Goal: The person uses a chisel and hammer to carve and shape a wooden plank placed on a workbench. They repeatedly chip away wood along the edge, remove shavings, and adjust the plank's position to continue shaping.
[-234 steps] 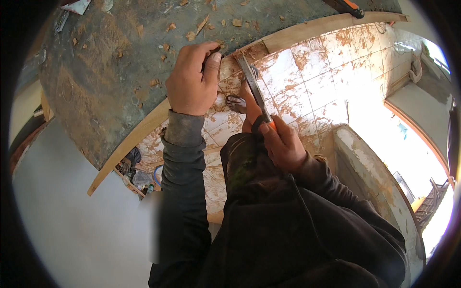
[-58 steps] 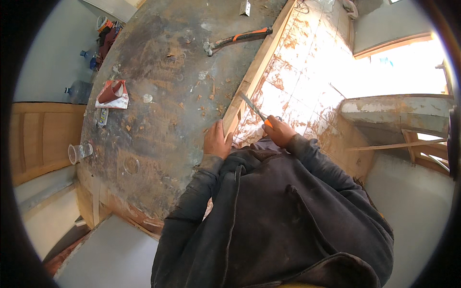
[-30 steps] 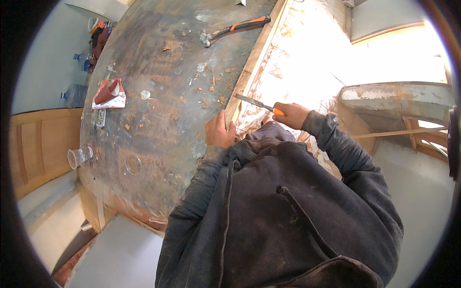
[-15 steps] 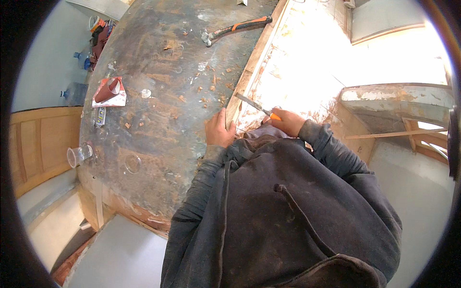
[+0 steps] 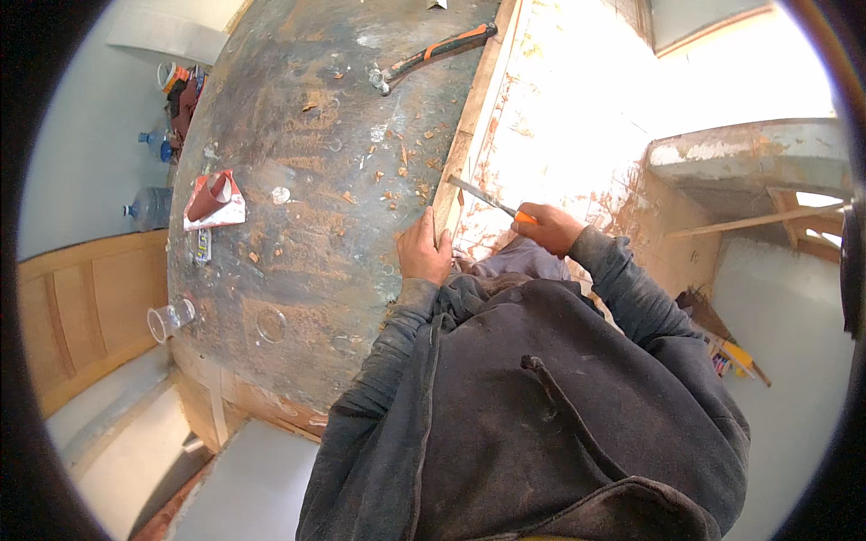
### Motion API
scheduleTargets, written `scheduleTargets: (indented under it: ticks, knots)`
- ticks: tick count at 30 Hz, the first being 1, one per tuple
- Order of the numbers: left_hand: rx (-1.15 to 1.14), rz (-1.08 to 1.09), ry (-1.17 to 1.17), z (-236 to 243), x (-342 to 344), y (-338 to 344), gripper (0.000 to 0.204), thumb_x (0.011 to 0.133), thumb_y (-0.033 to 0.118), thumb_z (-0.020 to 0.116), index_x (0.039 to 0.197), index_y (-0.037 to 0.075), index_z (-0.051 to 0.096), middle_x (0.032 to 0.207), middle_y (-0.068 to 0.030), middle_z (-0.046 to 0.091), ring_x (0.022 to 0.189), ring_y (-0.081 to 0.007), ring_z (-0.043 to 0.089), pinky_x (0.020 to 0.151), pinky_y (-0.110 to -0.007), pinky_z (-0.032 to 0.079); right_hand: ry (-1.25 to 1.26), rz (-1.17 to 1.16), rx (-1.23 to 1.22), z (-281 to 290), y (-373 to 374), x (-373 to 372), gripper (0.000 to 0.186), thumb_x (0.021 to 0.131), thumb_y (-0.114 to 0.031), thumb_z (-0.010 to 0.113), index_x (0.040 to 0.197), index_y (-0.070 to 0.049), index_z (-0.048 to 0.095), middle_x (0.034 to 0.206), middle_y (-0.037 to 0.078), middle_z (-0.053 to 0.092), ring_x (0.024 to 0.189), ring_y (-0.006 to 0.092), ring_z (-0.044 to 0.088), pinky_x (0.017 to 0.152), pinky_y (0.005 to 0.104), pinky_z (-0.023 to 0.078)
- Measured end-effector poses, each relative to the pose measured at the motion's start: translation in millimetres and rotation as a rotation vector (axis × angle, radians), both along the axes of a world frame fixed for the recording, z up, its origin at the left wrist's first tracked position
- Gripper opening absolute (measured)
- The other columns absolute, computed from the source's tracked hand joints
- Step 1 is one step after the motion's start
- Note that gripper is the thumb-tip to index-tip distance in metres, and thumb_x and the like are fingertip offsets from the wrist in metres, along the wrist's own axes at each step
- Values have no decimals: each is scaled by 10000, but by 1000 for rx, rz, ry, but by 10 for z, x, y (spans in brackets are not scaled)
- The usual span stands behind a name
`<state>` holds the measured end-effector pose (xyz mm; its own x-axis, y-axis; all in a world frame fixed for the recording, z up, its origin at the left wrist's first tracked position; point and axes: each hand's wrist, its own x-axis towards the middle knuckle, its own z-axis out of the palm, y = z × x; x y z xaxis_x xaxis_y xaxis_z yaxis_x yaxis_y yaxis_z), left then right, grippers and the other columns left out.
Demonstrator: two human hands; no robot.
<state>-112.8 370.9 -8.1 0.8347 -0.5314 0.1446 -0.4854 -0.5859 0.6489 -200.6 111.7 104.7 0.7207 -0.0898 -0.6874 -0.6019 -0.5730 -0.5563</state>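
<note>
A long wooden strip (image 5: pixel 469 117) lies along the right edge of the workbench. My left hand (image 5: pixel 424 247) is closed round its near end, fingers over the top. My right hand (image 5: pixel 552 229) grips the orange handle of a chisel (image 5: pixel 487 197). The chisel's metal blade points up and left, its tip against the strip's right side just beyond my left hand. Wood chips (image 5: pixel 390 194) are scattered on the bench left of the strip. A claw hammer (image 5: pixel 433 58) with a black and orange handle lies farther off, its grip end against the strip.
On the stained bench (image 5: pixel 316 243), sandpaper (image 5: pixel 213 200), a tube (image 5: pixel 202 245) and a clear plastic cup (image 5: pixel 171 319) lie toward the left. Large water bottles (image 5: pixel 152 207) stand beyond that edge. A peeling painted ledge (image 5: pixel 740 158) juts in at the right.
The whole view has shifted slightly. My left hand still holds the strip, and the chisel stays in my right hand with its tip against the wood.
</note>
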Motion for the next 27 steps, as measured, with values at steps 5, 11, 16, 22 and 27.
scheduleTargets:
  ticks: [5, 11, 16, 22, 27]
  knots:
    - [31, -24, 99, 1, 11, -3, 614, 895, 253, 683, 1412, -26, 506, 1260, -213, 632, 1128, -386, 595, 992, -502, 425, -83, -253, 2, 44, 149, 92, 396, 1001, -382, 539, 1081, 3, 581, 795, 193, 657, 567, 294, 633, 490, 422, 513]
    - [9, -23, 112, 6, 7, 55, 588, 908, 231, 681, 1410, -18, 503, 1280, -226, 619, 1167, -390, 578, 1022, -494, 409, -289, -64, -20, -342, 242, -265, 209, 997, -205, 545, 1035, -4, 589, 931, 177, 576, 594, 269, 615, 495, 404, 505]
    - [-61, -58, 120, -35, 24, 74, 572, 905, 214, 688, 1404, 0, 508, 1287, -222, 615, 1170, -396, 576, 1020, -495, 414, -140, -679, 297, -431, 856, -463, 288, 1022, -219, 543, 1217, -8, 547, 859, 108, 588, 622, 189, 584, 566, 343, 502]
    - [-179, 24, 327, -11, 63, 45, 554, 887, 210, 707, 1373, 9, 534, 1290, -213, 615, 1192, -383, 576, 1051, -514, 399, -390, -875, 431, -629, 1510, -608, 482, 1082, -295, 474, 1484, -40, 396, 827, 16, 534, 568, 67, 485, 492, 249, 444]
    - [-405, -362, 72, 190, 234, -210, 476, 897, 205, 693, 1304, -11, 574, 1259, -222, 617, 1166, -394, 593, 1055, -512, 422, -330, -1146, 606, -501, 1643, -398, 337, 1071, -217, 431, 1336, -20, 495, 805, 27, 545, 515, 78, 455, 449, 247, 392]
